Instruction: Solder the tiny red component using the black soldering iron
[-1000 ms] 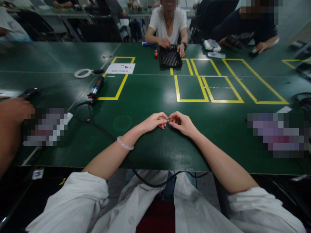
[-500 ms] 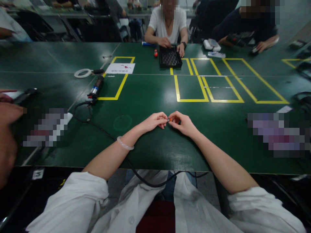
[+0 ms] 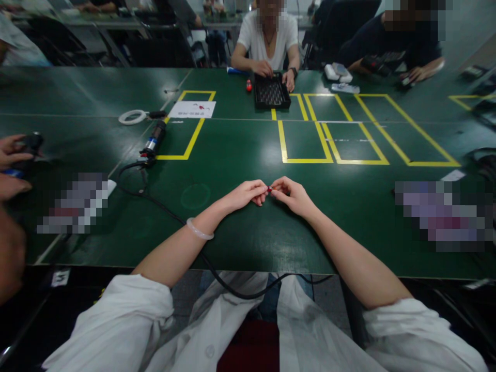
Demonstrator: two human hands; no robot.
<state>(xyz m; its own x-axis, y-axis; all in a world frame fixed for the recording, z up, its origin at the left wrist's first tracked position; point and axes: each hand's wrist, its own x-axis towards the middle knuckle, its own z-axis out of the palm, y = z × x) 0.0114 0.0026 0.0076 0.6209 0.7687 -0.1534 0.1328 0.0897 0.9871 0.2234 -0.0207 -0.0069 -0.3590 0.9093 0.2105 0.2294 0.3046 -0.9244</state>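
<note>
A tiny red object (image 3: 269, 189) sits between my fingertips above the green table (image 3: 240, 232), near the middle of the view. My left hand (image 3: 253, 192) pinches it from the left, thumb and fingers closed. From the right, my right hand (image 3: 289, 194) has its thumb and forefinger closed on the same small piece. The fingertips of both hands nearly meet. Fingers hide most of the piece, and its shape is too small to tell.
A black cable (image 3: 166, 206) runs from a cylindrical tool (image 3: 155, 138) past my left forearm and over the table edge. Across the table a person handles a black tray (image 3: 272, 93). Another person's hands (image 3: 15, 155) hold something dark at the left.
The small piece showed orange between my fingers and now shows red. My right fingers have shifted slightly. At the left, the other person's hands have moved and now hold a dark object.
</note>
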